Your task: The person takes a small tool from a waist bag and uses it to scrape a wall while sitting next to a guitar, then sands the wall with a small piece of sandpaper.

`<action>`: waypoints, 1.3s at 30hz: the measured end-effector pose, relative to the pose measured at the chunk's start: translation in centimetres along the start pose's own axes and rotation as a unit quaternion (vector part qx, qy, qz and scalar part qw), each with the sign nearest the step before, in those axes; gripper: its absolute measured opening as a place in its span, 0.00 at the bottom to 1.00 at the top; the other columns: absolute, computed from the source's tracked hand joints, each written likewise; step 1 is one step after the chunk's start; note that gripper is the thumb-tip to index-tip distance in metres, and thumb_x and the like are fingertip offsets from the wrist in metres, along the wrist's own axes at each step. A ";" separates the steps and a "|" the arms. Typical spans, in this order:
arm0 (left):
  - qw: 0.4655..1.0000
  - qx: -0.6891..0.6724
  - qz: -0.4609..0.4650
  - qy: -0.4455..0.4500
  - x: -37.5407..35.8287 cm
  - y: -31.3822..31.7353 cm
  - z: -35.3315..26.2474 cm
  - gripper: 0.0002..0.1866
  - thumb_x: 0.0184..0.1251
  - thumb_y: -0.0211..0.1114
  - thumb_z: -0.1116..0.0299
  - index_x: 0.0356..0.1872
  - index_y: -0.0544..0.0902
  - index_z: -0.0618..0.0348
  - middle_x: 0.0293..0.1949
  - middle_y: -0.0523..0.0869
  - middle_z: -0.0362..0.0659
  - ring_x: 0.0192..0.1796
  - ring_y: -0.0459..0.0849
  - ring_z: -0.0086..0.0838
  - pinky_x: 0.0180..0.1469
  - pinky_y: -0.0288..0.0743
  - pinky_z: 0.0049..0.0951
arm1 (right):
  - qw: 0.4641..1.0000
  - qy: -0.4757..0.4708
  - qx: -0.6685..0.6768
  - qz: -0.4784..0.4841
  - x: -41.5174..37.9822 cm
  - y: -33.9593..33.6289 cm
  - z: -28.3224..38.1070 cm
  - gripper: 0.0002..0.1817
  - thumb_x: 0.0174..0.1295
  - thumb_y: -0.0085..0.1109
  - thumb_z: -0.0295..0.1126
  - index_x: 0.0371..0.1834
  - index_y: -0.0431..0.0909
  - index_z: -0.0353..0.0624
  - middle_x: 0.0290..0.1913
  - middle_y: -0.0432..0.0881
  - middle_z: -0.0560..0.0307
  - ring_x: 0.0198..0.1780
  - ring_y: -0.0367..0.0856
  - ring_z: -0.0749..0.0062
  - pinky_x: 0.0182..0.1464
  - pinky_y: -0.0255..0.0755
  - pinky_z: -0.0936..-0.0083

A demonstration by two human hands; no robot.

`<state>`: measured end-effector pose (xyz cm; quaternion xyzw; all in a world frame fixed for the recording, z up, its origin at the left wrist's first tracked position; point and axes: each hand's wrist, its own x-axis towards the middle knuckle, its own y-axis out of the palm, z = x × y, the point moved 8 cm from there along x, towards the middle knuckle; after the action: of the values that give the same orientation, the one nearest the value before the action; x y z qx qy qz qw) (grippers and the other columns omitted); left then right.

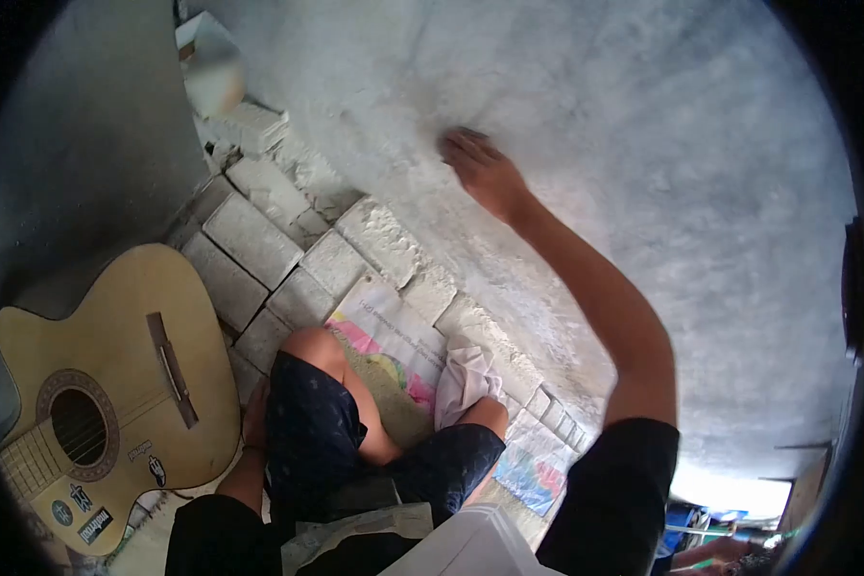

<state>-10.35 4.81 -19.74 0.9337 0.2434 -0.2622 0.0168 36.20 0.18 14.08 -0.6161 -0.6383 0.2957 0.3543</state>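
Observation:
My right hand (490,178) reaches up and presses against the grey plastered wall (662,144). Its fingers are closed over a small dark thing (472,132) that I cannot make out. My left hand (255,415) hangs low beside my left knee, next to the body of an acoustic guitar (197,355); its fingers are mostly hidden. A crumpled pale cloth (468,379) lies by my right knee. In front of my crossed legs a printed sheet (384,322) is spread on the floor.
Grey blocks (252,240) line the foot of the wall, with rough plaster along the edge. A second printed sheet (533,466) lies at the right. A blurry pale container (213,82) stands in the far corner. Blue items (706,528) sit at the lower right.

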 end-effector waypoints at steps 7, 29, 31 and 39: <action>0.999 0.007 -0.007 0.045 -0.2 -0.2 -1.7 0.27 0.77 0.51 0.64 0.73 0.65 0.60 0.71 0.71 0.53 0.73 0.67 0.41 0.74 0.58 0.36 | 0.991 0.023 0.072 0.109 -9.5 0.3 1.7 0.20 0.60 0.56 0.27 0.57 0.79 0.41 0.65 0.77 0.57 0.72 0.68 0.66 0.72 0.66 0.67; 0.974 0.164 0.112 0.106 -2.6 0.8 -4.3 0.27 0.77 0.51 0.64 0.73 0.65 0.60 0.71 0.70 0.52 0.74 0.66 0.41 0.75 0.56 0.36 | 0.987 0.086 0.067 0.120 -11.4 -23.7 9.6 0.22 0.58 0.56 0.24 0.58 0.78 0.39 0.64 0.78 0.53 0.72 0.70 0.61 0.75 0.65 0.64; 0.975 0.163 0.103 0.107 -2.2 0.6 -3.5 0.27 0.76 0.51 0.64 0.73 0.64 0.60 0.72 0.70 0.52 0.74 0.66 0.41 0.75 0.56 0.36 | 0.989 0.069 0.048 0.125 -11.6 -23.2 9.5 0.22 0.58 0.56 0.24 0.59 0.78 0.39 0.64 0.78 0.53 0.72 0.70 0.61 0.75 0.64 0.64; 0.982 0.142 0.022 0.120 -1.1 -0.2 0.3 0.27 0.76 0.51 0.64 0.73 0.64 0.60 0.72 0.69 0.52 0.75 0.65 0.41 0.76 0.56 0.36 | 0.997 0.041 0.063 0.033 -9.9 -13.8 7.1 0.16 0.56 0.57 0.28 0.49 0.79 0.40 0.59 0.79 0.55 0.67 0.73 0.62 0.71 0.69 0.66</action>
<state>-11.38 4.42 -19.45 0.9564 0.1835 -0.1796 -0.1394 22.32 -10.15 20.35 -0.6252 -0.5822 0.3214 0.4085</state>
